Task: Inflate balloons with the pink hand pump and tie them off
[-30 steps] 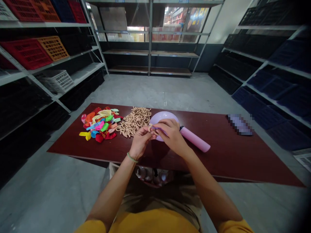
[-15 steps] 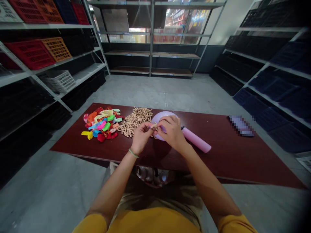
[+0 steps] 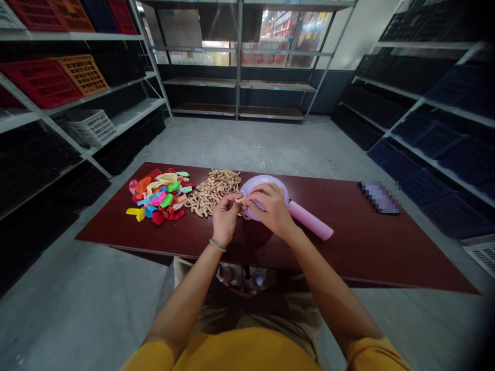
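Note:
A small tan cord piece (image 3: pixel 241 200) is pinched between my left hand (image 3: pixel 225 219) and my right hand (image 3: pixel 273 208), in front of a purple balloon (image 3: pixel 263 181). My left hand wears a green band at the wrist. What ties the cord to the balloon, if anything, is hidden by my fingers. To the left lies a pile of tan cord pieces (image 3: pixel 216 188). Farther left is a heap of limp, colourful balloons (image 3: pixel 162 196). A pink cylinder (image 3: pixel 311 220) with a dark tip rests just right of my right hand.
The dark red table (image 3: pixel 359 232) bears a pixelated flat object (image 3: pixel 379 197) at its right. Beyond the floor stand metal shelves (image 3: pixel 237 85). Crates, among them a red one (image 3: pixel 42 82) and a white one (image 3: pixel 91 126), fill the left shelving. Dark bins line the right.
Both hands have shifted slightly at the cord piece, and it now looks curved between my fingers. The whole view has moved a little; the piles and the cylinder lie as before.

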`<state>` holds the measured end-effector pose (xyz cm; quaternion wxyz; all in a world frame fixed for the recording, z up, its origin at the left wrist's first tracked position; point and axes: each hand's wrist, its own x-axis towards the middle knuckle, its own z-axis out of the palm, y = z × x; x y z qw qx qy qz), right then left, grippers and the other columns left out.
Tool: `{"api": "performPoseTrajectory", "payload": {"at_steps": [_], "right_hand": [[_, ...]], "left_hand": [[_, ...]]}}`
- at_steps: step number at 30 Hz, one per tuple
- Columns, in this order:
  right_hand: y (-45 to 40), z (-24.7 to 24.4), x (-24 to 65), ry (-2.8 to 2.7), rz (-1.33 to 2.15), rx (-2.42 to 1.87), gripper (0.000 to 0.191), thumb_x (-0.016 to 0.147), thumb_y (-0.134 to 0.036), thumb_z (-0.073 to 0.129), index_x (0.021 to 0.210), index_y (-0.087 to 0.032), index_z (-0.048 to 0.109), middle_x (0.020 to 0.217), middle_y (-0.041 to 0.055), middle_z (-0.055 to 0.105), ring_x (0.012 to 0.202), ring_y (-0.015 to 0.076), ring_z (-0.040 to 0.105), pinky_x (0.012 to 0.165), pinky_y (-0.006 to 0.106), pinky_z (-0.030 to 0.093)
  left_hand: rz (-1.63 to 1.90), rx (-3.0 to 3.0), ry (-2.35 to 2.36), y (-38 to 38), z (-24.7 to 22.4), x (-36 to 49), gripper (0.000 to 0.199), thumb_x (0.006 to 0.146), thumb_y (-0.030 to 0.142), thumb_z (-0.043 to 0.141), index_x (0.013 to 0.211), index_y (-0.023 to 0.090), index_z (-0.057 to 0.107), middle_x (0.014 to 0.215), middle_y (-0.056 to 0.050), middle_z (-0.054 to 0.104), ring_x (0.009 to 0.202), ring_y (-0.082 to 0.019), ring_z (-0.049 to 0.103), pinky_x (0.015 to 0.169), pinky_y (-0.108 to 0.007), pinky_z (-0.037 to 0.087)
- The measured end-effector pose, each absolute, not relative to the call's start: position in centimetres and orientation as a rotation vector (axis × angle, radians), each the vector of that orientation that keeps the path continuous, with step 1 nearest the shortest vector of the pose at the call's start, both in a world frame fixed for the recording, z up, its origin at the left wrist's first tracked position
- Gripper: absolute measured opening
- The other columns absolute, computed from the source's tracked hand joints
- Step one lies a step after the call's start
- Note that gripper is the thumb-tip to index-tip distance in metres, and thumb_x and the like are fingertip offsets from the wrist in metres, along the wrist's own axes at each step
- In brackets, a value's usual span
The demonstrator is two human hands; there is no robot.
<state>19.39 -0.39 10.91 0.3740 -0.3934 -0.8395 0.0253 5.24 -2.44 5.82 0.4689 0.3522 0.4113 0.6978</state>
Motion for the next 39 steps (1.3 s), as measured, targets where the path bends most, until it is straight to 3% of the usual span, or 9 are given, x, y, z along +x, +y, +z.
{"api": "performPoseTrajectory", "payload": {"at_steps": [7, 18, 28, 39], "right_hand": [[0.4, 11.1, 19.4, -2.207, 0.054, -1.028, 0.011, 0.089, -0.034, 0.065, 0.085, -0.024, 0.070, 0.106, 0.0037, 0.063, 0.104, 0.0241, 0.051, 0.092, 0.041, 0.035], [0.2, 11.0, 19.5, -2.211, 0.112, -1.110, 0.012, 0.086, -0.036, 0.068, 0.083, -0.024, 0.071, 0.104, 0.0025, 0.064, 0.103, 0.0249, 0.051, 0.088, 0.041, 0.033], [0.8, 10.9, 19.6, -2.209, 0.207, -1.187, 0.018, 0.082, -0.042, 0.071, 0.077, -0.025, 0.069, 0.103, 0.0022, 0.064, 0.102, 0.0260, 0.052, 0.081, 0.039, 0.034], [0.4, 11.8, 20.5, -2.260, 0.201, -1.118, 0.006, 0.086, -0.027, 0.065, 0.082, -0.025, 0.067, 0.106, 0.0036, 0.063, 0.105, 0.0253, 0.052, 0.090, 0.043, 0.037]], "left_hand": [[1.723, 0.896, 0.910, -2.7, 5.2, 5.2, 0.016, 0.075, 0.028, 0.076, 0.085, 0.018, 0.070, 0.071, -0.001, 0.069, 0.060, -0.011, 0.065, 0.059, -0.022, 0.052], [1.757, 0.861, 0.930, -2.3, 4.9, 5.7, 0.015, 0.073, 0.027, 0.078, 0.084, 0.019, 0.075, 0.080, -0.002, 0.072, 0.063, -0.011, 0.066, 0.061, -0.023, 0.054], [1.686, 0.843, 0.999, -2.6, 5.6, 5.5, 0.019, 0.071, 0.029, 0.080, 0.087, 0.019, 0.078, 0.077, -0.003, 0.074, 0.061, -0.011, 0.066, 0.062, -0.024, 0.055], [1.527, 0.660, 0.916, -2.9, 6.7, 4.8, 0.028, 0.065, 0.027, 0.084, 0.089, 0.014, 0.077, 0.076, -0.005, 0.074, 0.061, -0.011, 0.067, 0.065, -0.024, 0.057]]}}
